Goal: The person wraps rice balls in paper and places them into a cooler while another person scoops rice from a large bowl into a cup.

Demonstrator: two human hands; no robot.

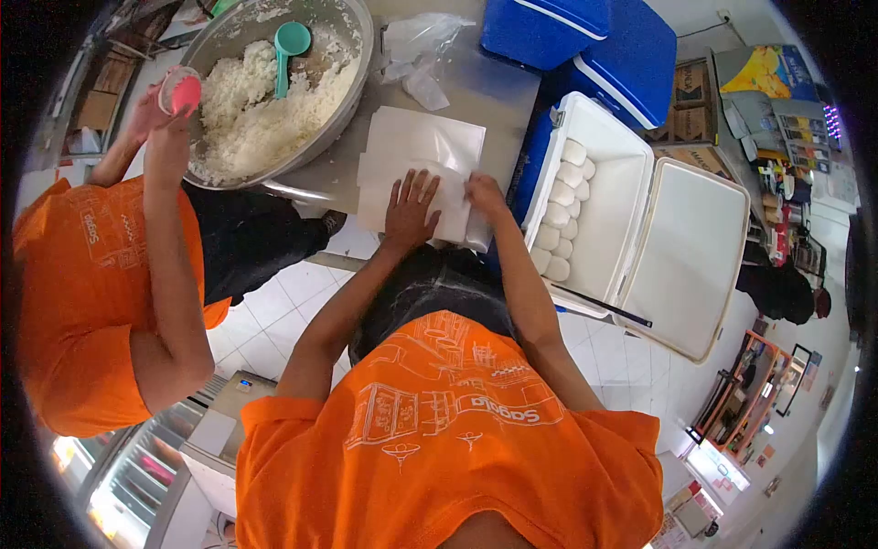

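Note:
My left hand lies flat with fingers spread on a stack of white paper sheets on the steel table. My right hand is just to the right, its fingers closed on the folded edge of the top sheet, which bulges into a white roll near the table's front edge. What is inside the fold is hidden. An open white cooler beside my right hand holds a row of white wrapped packets.
A co-worker in an orange shirt stands at left, holding a pink cup over a large metal bowl of rice with a teal scoop. Clear plastic bags and blue coolers sit behind.

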